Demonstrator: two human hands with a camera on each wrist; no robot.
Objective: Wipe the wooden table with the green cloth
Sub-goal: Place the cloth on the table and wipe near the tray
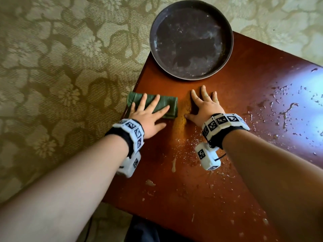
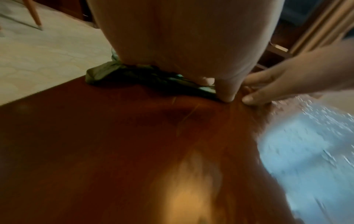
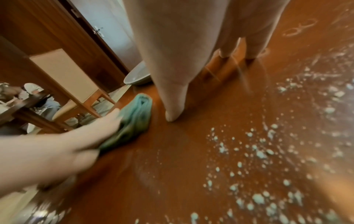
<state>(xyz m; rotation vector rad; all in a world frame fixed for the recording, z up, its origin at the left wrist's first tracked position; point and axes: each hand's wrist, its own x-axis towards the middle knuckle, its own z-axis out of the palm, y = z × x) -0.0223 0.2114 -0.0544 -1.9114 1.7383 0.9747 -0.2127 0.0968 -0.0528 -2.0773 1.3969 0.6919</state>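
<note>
A folded green cloth lies at the left edge of the reddish wooden table. My left hand lies flat on it with straight, spread fingers pressing down. My right hand rests flat on the bare wood just right of the cloth, fingers spread, holding nothing. In the left wrist view the left palm covers most of the cloth. The right wrist view shows my right thumb touching the wood beside the cloth's end.
A dark round pan sits at the table's far corner, partly over the edge. Water droplets and pale splashes cover the table's right and near parts. Patterned carpet lies left. A chair stands beyond the table.
</note>
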